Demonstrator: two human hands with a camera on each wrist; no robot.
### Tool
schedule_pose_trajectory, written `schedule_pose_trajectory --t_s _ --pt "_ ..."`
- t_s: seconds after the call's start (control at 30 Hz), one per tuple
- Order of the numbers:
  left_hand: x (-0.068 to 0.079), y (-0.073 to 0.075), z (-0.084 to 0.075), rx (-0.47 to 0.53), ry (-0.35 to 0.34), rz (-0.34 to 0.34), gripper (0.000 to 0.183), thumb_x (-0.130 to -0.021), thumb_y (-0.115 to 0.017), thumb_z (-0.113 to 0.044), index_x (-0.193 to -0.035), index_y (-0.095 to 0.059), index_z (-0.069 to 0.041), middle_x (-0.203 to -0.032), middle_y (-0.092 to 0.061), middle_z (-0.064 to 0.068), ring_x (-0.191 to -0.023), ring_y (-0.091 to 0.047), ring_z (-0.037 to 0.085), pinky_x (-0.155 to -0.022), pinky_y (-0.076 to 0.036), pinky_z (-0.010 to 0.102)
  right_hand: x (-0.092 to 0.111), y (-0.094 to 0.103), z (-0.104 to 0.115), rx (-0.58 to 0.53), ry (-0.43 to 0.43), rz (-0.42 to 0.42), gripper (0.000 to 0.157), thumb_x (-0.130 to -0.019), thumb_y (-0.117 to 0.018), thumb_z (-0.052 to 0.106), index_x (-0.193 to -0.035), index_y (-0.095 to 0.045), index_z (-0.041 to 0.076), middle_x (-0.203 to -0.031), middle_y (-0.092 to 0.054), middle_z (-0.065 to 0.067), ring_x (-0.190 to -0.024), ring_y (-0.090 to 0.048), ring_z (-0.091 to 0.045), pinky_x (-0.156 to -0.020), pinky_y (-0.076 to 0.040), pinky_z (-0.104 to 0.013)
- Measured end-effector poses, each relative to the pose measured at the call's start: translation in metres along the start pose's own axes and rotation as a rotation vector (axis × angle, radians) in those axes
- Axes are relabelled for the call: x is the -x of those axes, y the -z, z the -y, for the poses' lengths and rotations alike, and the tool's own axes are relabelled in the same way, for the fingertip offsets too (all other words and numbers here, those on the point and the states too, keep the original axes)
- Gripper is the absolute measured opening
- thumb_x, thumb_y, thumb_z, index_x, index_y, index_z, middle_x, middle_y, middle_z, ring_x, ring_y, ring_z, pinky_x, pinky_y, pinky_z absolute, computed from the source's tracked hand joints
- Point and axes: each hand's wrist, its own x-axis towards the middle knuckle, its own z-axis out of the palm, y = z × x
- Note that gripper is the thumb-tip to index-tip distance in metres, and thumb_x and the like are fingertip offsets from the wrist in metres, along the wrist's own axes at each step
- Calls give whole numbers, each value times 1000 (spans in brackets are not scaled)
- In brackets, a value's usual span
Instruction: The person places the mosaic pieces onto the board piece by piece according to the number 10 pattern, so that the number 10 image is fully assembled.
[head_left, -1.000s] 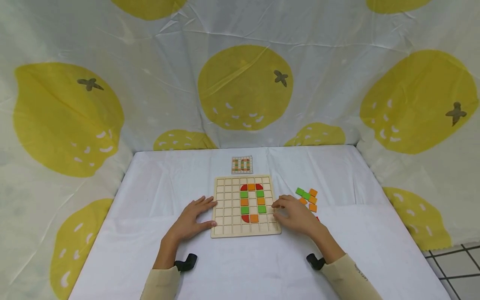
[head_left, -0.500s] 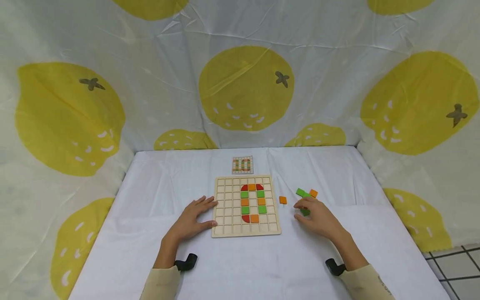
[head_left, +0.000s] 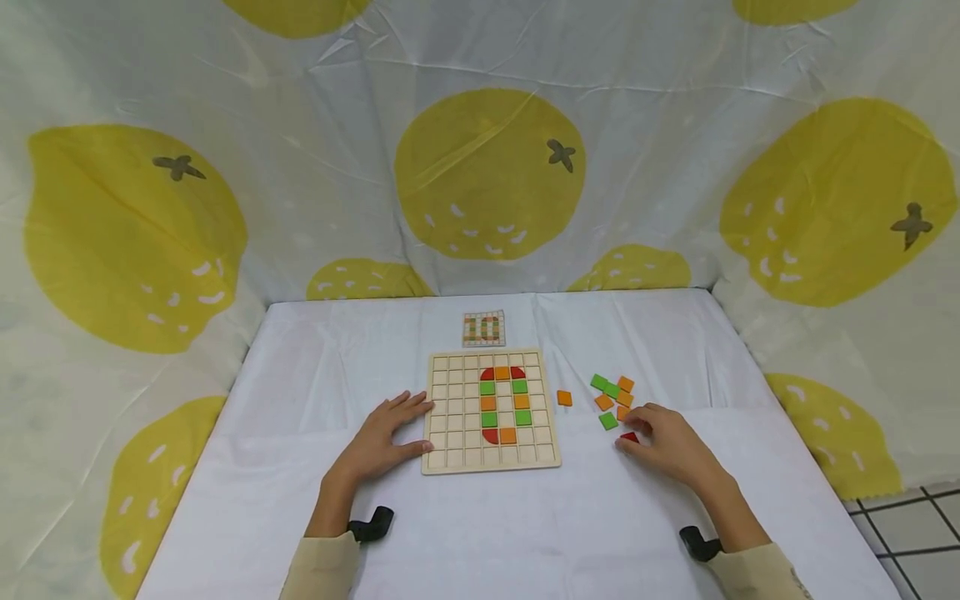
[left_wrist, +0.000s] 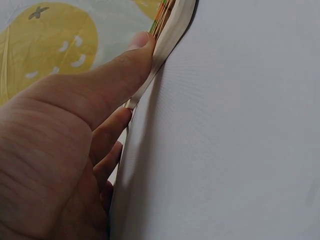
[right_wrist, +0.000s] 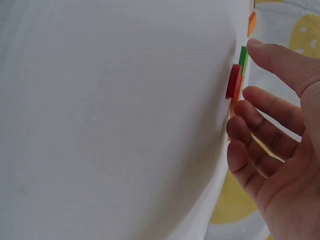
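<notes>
A square wooden grid board (head_left: 450,417) lies on the white cloth in the head view. Red, orange and green pieces sit in its cells as a tall ring, with a gap at the ring's lower right corner. My left hand (head_left: 381,437) rests against the board's left edge, thumb and fingers spread and touching the rim. To the right of the board, my right hand (head_left: 667,446) is at a red piece (head_left: 628,437), thumb and fingers on either side of it. In the right wrist view those fingers stand apart around the red piece (right_wrist: 233,81), gripping nothing.
Several loose green tiles (head_left: 608,421) and orange tiles (head_left: 603,402) lie just beyond the right hand. One orange tile (head_left: 565,398) lies alone beside the board's right edge. Behind the board is a small pattern card (head_left: 483,329). Lemon-print cloth (head_left: 491,175) hangs at the back.
My right hand has moved right from the board's edge, past the loose tiles, to the red piece. An orange tile now lies alone near the board. My left hand stays put.
</notes>
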Motion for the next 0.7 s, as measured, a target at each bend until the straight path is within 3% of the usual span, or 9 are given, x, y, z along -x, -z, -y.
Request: schedule_pose_trajectory --t_s 0.27,0.43,0.7 --pt "0 0 0 6 -5 -5 73 -88 -78 -46 -152 -54 -20 -163 -44 2 -156 -30 36 -127 -18 61 -1 1 -6 -26 -66 55 25 -86 -85 30 -97 -72 12 -82 -63 6 -76 -52 -10 -66 -46 -23" --pt "0 -1 0 1 -18 -11 73 -88 -78 -45 -151 -54 -19 -163 -44 3 -155 -31 37 -126 -19 62 -2 0 -5 -35 -56 74 16 -87 -83 24 -93 -72 13 -79 -62 8 -72 -51 -8 -63 -45 -22" --pt "1 -1 1 0 -19 -10 73 -88 -79 -46 -151 -54 -19 -163 -44 3 -155 -31 37 -126 -19 62 -2 -3 0 -29 -36 86 21 -88 -82 18 -105 -74 9 -87 -65 7 -79 -55 -9 -68 -51 -24"
